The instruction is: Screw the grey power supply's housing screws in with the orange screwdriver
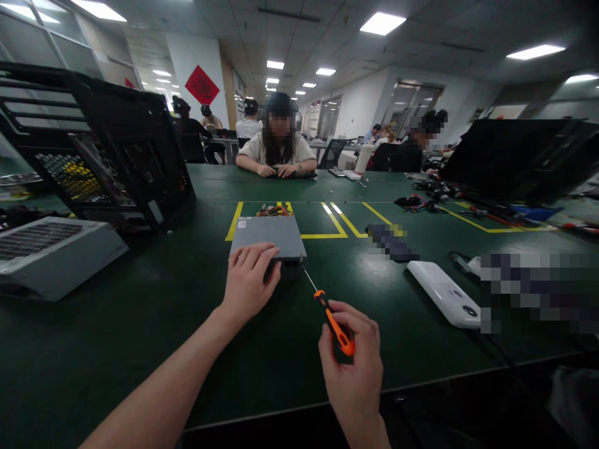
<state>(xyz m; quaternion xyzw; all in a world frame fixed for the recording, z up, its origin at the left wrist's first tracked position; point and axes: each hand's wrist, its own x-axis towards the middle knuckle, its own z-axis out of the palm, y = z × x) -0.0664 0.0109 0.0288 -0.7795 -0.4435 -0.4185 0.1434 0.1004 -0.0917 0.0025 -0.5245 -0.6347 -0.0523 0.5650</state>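
A flat grey metal box with bundled coloured wires at its back, which looks like a computer power supply (276, 232), lies on the green table. My left hand (253, 274) grips its near left part, fingers on top and thumb at the front edge. My right hand (353, 349) holds an orange-and-black screwdriver (334, 321) by the handle. The screwdriver's thin shaft points up and left, its tip at the near right corner of the power supply. Whether the tip sits in a screw is too small to tell.
An open black computer case (154, 156) stands at the left, with a larger grey power supply (70, 262) before it. A white power bank-like device (444, 293) lies right. Cables (416, 202) and a black panel (510, 159) are farther back. Across the table sits a person (281, 146).
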